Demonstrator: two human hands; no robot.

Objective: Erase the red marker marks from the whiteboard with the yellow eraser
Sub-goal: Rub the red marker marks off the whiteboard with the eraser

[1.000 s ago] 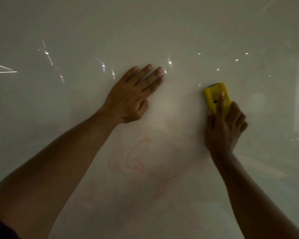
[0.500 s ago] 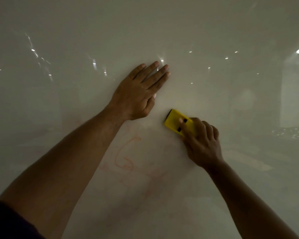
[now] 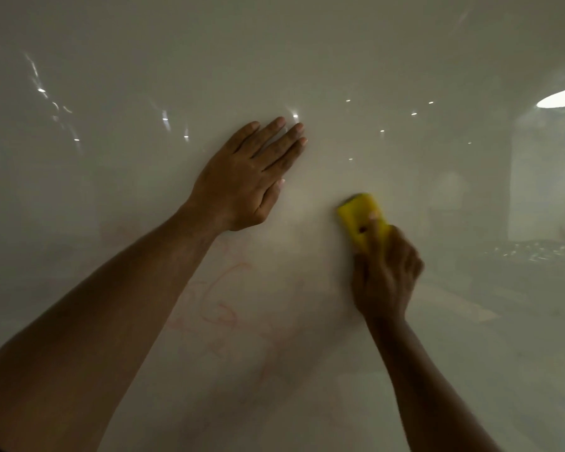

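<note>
right hand is wrapped around the small yellow block eraser, pressed on the glossy pale whiteboard; left hand is laid flat, fingers together, holding nothing. the eraser is judged light and stiff, best gripped at its sides. faint red marker marks are smeared and hard to make out; the eraser's lower end is hidden.

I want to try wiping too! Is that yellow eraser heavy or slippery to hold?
Probably light: the right hand alone holds the yellow eraser up against the whiteboard. It looks like a stiff block, not floppy. It likely slides easily, since the board is glossy with reflections.
</note>
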